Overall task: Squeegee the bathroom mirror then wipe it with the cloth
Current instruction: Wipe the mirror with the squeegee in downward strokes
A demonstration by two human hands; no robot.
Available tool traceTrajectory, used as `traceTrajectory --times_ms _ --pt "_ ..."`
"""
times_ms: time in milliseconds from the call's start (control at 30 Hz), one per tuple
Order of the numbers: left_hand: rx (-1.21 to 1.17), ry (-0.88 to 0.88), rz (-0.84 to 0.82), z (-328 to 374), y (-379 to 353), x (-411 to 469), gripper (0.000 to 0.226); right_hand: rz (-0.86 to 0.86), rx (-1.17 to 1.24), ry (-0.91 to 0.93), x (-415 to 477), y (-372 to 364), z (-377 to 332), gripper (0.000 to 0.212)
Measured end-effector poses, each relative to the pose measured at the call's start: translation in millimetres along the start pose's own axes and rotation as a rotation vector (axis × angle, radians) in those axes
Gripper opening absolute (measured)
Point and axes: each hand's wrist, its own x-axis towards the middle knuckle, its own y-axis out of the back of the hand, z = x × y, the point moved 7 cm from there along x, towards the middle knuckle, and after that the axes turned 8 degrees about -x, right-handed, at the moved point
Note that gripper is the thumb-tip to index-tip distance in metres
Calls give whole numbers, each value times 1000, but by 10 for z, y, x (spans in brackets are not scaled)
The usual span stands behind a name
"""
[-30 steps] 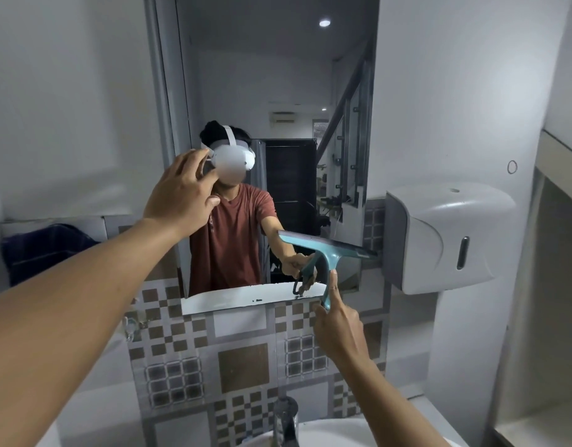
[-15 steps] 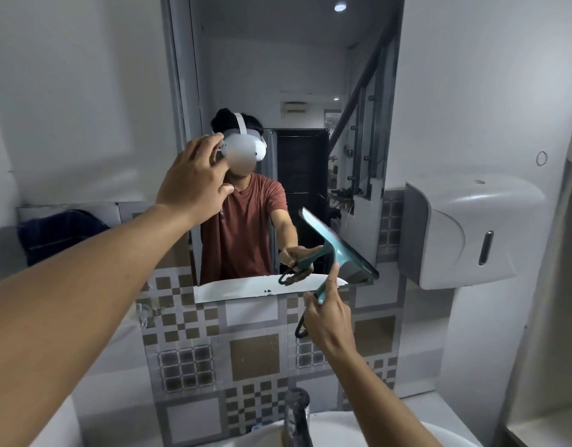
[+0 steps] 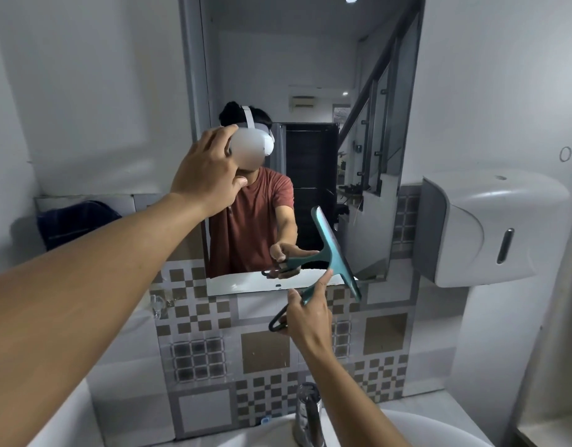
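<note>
The tall mirror (image 3: 310, 75) hangs on the wall ahead and reflects a person in a red shirt. My right hand (image 3: 307, 314) grips the handle of a teal squeegee (image 3: 338, 256). Its blade stands steeply tilted at the mirror's lower right, at or very near the glass, crossing the bottom edge. My left hand (image 3: 207, 175) is raised to the mirror's left part, fingers loosely curved, with nothing seen in it. A dark blue cloth (image 3: 75, 221) lies on the ledge at the left, apart from both hands.
A white wall dispenser (image 3: 491, 227) juts out right of the mirror. Below are patterned tiles, a chrome faucet (image 3: 307, 411) and the white sink (image 3: 439, 427). A small hook (image 3: 159, 304) is fixed on the tiles at the left.
The squeegee blade has swung from nearly level to steeply tilted and dropped toward the mirror's bottom edge. My left hand stays raised at the glass. The view shifted closer.
</note>
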Motion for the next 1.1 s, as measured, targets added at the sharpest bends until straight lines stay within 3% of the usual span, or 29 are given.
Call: traceTrajectory --times_ms 167,333,533,667,1100 --pt "-8 -12 5 -34 -18 22 61 -30 -5 50 -106 -196 -125 87" --pt "-3 -14 -17 -36 -65 5 53 -217 75 85 -403 -626 -160 93" --pt "-50 24 -37 -70 -64 22 78 -244 34 102 -524 -965 -200 92" --pt "-43 39 -43 -94 -90 20 82 -214 -6 113 -512 -1010 -155 94" --pt "-74 52 -31 -81 -108 -23 79 -171 -474 221 -522 -967 185 99"
